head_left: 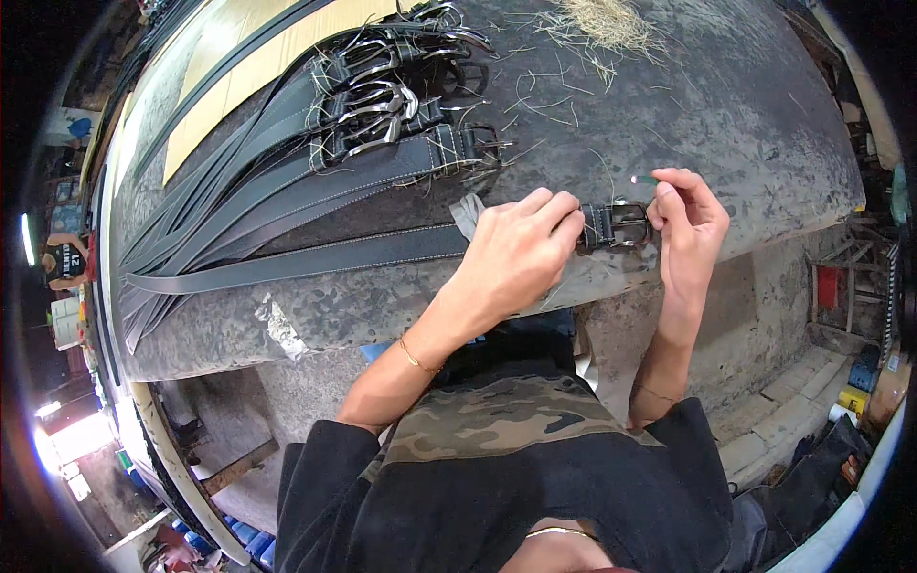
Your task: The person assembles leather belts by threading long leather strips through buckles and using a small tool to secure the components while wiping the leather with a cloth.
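Note:
My left hand (525,246) lies over a black leather belt (382,250), its fingers curled down onto the strap just short of the buckle end. A scrap of grey cloth (466,214) sticks out beside that hand. Past my knuckles, pale stitching and a dark metal buckle (629,225) show at the belt's right end. My right hand (690,215) is raised just right of the buckle. Between its thumb and fingertips it pinches a small green stick with a bright pinkish-white tip (644,180), pointing left above the buckle. My fingers hide part of this stick.
Several black belts (277,158) lie fanned out at the left, their buckles (382,110) heaped at the far middle. Loose thread clippings (611,27) form a pile on the dark worktable (745,124). Yellowish board (224,91) lies under some straps. Another person (69,260) is at the left rim.

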Demonstrator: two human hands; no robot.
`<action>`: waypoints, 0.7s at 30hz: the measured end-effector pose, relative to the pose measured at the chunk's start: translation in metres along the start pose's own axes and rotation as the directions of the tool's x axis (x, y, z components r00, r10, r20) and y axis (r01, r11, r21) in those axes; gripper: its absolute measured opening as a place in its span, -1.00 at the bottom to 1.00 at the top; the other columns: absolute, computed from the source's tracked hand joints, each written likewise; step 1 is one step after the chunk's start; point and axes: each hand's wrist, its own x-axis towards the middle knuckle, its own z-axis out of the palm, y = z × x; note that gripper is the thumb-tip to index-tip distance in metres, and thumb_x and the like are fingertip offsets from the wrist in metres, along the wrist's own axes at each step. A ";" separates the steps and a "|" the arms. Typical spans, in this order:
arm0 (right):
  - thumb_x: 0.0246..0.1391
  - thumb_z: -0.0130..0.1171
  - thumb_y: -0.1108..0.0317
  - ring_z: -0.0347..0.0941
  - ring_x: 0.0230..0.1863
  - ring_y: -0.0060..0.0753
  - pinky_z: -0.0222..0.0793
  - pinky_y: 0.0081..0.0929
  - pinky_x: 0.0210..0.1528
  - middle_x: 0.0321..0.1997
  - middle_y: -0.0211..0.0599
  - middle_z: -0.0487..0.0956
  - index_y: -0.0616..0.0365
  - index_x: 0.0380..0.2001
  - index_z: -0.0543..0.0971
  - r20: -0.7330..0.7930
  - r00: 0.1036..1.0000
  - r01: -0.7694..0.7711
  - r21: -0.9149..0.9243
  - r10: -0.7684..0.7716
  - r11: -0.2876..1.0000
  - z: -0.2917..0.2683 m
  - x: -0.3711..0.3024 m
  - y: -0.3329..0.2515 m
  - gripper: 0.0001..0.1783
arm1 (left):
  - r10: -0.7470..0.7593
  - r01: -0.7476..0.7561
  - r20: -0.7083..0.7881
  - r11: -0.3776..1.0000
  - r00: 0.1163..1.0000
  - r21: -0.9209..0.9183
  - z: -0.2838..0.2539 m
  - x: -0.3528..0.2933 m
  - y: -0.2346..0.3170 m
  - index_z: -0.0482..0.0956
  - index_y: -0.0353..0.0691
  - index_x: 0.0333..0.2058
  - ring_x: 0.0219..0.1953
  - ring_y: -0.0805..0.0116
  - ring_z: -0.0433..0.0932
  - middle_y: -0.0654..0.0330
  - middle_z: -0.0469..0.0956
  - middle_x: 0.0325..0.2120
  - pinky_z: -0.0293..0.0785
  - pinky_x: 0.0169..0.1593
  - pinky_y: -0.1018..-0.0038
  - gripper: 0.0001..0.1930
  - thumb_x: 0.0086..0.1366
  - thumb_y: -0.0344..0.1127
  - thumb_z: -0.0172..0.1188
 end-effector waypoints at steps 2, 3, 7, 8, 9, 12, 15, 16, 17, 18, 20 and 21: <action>0.14 0.15 0.61 0.27 -0.51 -0.71 0.16 -0.67 -0.49 -0.40 -0.48 0.45 0.34 -0.27 0.61 0.003 1.000 0.004 -0.016 -0.004 1.000 0.000 0.001 -0.001 -0.89 | 0.036 -0.035 -0.050 0.999 0.998 0.021 0.000 0.001 0.000 0.54 -0.29 -0.37 -0.35 0.22 0.57 0.20 0.54 -0.33 0.54 -0.34 0.38 -0.85 0.04 -0.48 0.29; 0.14 0.15 0.61 0.27 -0.51 -0.71 0.16 -0.67 -0.49 -0.40 -0.48 0.45 0.34 -0.27 0.61 0.003 1.000 0.006 -0.017 -0.005 1.000 0.000 0.000 -0.001 -0.89 | 0.038 -0.037 -0.050 0.999 0.998 0.021 0.000 0.001 0.001 0.54 -0.29 -0.37 -0.35 0.22 0.57 0.20 0.54 -0.33 0.54 -0.34 0.38 -0.85 0.04 -0.48 0.29; 0.15 0.15 0.59 0.27 -0.51 -0.72 0.17 -0.67 -0.49 -0.40 -0.48 0.46 0.34 -0.27 0.62 -0.012 1.000 0.022 -0.031 -0.023 0.999 0.000 0.000 0.001 -0.90 | -0.093 0.088 -0.051 0.993 0.994 -0.077 -0.004 0.002 0.002 0.58 -0.26 -0.21 -0.27 0.11 0.59 0.13 0.56 -0.22 0.54 -0.28 0.27 -0.74 0.06 -0.49 0.26; 0.15 0.16 0.59 0.27 -0.51 -0.72 0.18 -0.67 -0.49 -0.40 -0.48 0.46 0.33 -0.27 0.62 -0.018 1.000 0.011 -0.026 -0.012 1.000 0.001 0.000 0.000 -0.90 | -0.155 0.149 -0.064 0.985 0.986 -0.089 -0.008 0.003 0.003 0.60 -0.24 -0.14 -0.23 0.07 0.60 0.10 0.56 -0.16 0.54 -0.26 0.23 -0.69 0.08 -0.48 0.24; 0.15 0.16 0.59 0.27 -0.51 -0.72 0.18 -0.67 -0.49 -0.40 -0.48 0.46 0.33 -0.27 0.62 -0.019 1.000 0.013 -0.027 -0.013 1.000 -0.001 0.000 0.001 -0.90 | -0.153 0.147 -0.064 0.985 0.986 -0.090 -0.011 0.005 0.002 0.60 -0.24 -0.14 -0.23 0.07 0.60 0.10 0.56 -0.16 0.54 -0.26 0.23 -0.69 0.08 -0.48 0.24; 0.15 0.16 0.58 0.29 -0.50 -0.71 0.20 -0.68 -0.48 -0.40 -0.47 0.46 0.32 -0.26 0.61 -0.019 1.000 -0.008 -0.005 0.008 1.000 -0.003 0.000 0.001 -0.90 | -0.079 0.092 0.146 0.992 0.986 -0.081 -0.018 0.009 -0.001 0.59 -0.19 -0.05 -0.20 0.01 0.61 0.07 0.54 -0.07 0.54 -0.19 0.19 -0.62 0.11 -0.40 0.27; 0.13 0.15 0.61 0.31 -0.47 -0.71 0.21 -0.69 -0.45 -0.39 -0.48 0.47 0.32 -0.28 0.59 -0.096 0.995 -0.005 0.022 0.007 1.000 0.001 -0.009 -0.003 -0.91 | -0.206 0.245 0.171 0.936 0.963 -0.252 -0.014 0.008 0.012 0.60 -0.22 -0.06 -0.24 0.00 0.62 0.09 0.54 -0.06 0.54 -0.16 0.22 -0.61 0.11 -0.27 0.33; 0.12 0.15 0.62 0.32 -0.45 -0.71 0.22 -0.69 -0.44 -0.39 -0.49 0.47 0.32 -0.29 0.57 -0.050 0.998 0.039 -0.090 -0.043 0.995 -0.001 -0.016 -0.001 -0.92 | -0.230 0.250 0.123 0.951 0.965 -0.184 -0.008 0.005 0.013 0.60 -0.23 -0.08 -0.24 0.00 0.62 0.09 0.54 -0.06 0.55 -0.16 0.23 -0.59 0.09 -0.23 0.36; 0.11 0.15 0.64 0.33 -0.43 -0.70 0.22 -0.69 -0.42 -0.39 -0.50 0.48 0.32 -0.31 0.56 0.005 0.996 0.084 -0.202 -0.085 0.976 -0.003 -0.022 -0.001 -0.92 | -0.254 0.261 0.074 0.958 0.964 -0.119 -0.004 0.003 0.014 0.61 -0.25 -0.09 -0.25 0.00 0.62 0.09 0.54 -0.07 0.55 -0.17 0.24 -0.57 0.07 -0.19 0.39; 0.02 0.14 0.70 0.30 -0.44 -0.71 0.20 -0.69 -0.41 -0.41 -0.49 0.47 0.30 -0.38 0.54 0.044 0.996 0.080 -0.185 -0.073 0.979 0.002 -0.026 -0.007 -0.89 | -0.281 0.283 0.038 0.950 0.959 -0.131 -0.002 0.002 0.015 0.63 -0.29 -0.15 -0.25 0.01 0.62 0.10 0.54 -0.09 0.55 -0.19 0.25 -0.56 0.03 -0.17 0.42; -0.02 0.14 0.70 0.27 -0.45 -0.72 0.17 -0.69 -0.42 -0.42 -0.48 0.47 0.30 -0.40 0.53 0.120 0.990 0.104 -0.223 -0.078 0.969 -0.002 -0.026 -0.003 -0.89 | -0.254 0.254 0.012 0.961 0.967 -0.109 -0.001 -0.001 0.013 0.61 -0.31 -0.17 -0.25 0.04 0.62 0.10 0.52 -0.11 0.54 -0.22 0.25 -0.58 0.04 -0.19 0.42; -0.07 0.14 0.70 0.24 -0.47 -0.73 0.14 -0.70 -0.44 -0.44 -0.47 0.46 0.29 -0.42 0.53 0.196 0.977 0.133 -0.256 -0.083 0.957 -0.005 -0.025 -0.002 -0.88 | -0.223 0.221 -0.015 0.972 0.975 -0.084 0.000 -0.002 0.012 0.59 -0.33 -0.20 -0.25 0.06 0.61 0.09 0.50 -0.13 0.54 -0.24 0.25 -0.60 0.04 -0.21 0.42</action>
